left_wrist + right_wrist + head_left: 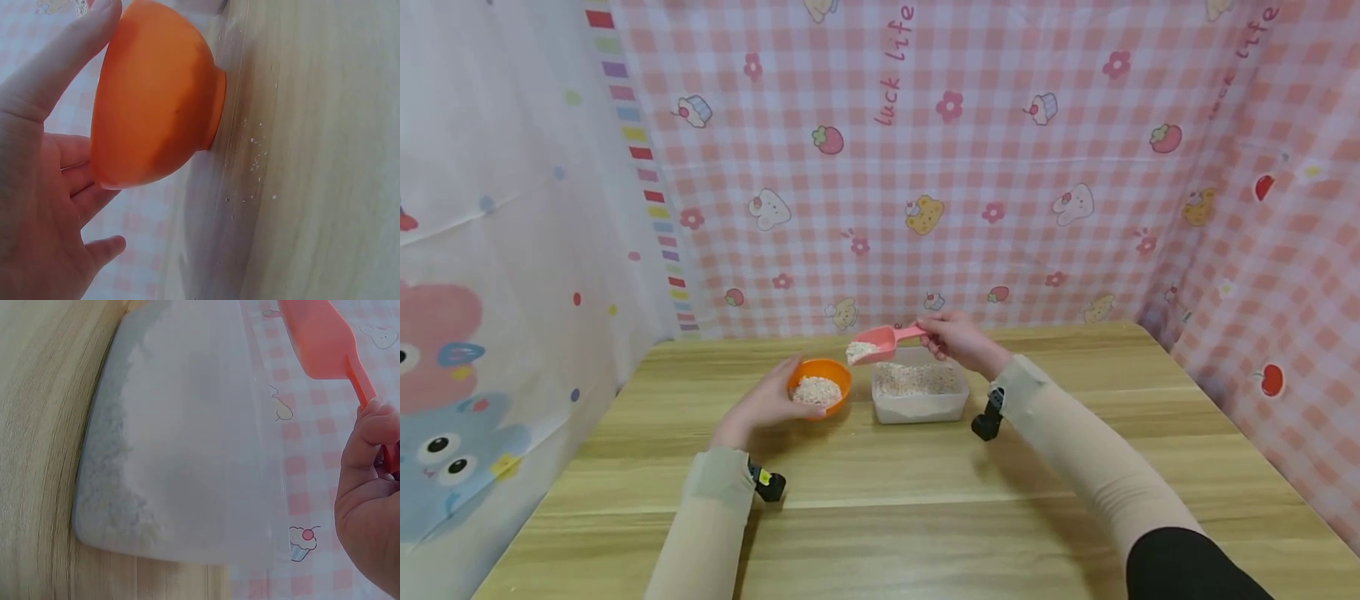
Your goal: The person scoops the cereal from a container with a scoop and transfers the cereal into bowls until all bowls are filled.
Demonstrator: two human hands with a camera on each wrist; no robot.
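My right hand [958, 337] grips the handle of a pink scoop [322, 340], with thumb and fingers wrapped round it. Pale oat-like flakes [862, 351] fill the scoop's front, which hangs between an orange bowl and a translucent plastic box, higher than both. At the left, my left hand [766, 400] holds the orange bowl [153, 100] by its side, thumb near the rim and fingers round the far side. More flakes lie inside the bowl. The box [921, 410], right of the bowl, contains a broad layer of the same flakes.
Everything stands on a wood-grain table [880, 517]. A few crumbs [255, 164] are scattered beside the bowl's foot. Behind the table hangs a pink checked cloth [880, 183], and a white printed cloth [527, 208] hangs at the left. Each wrist carries a small black camera.
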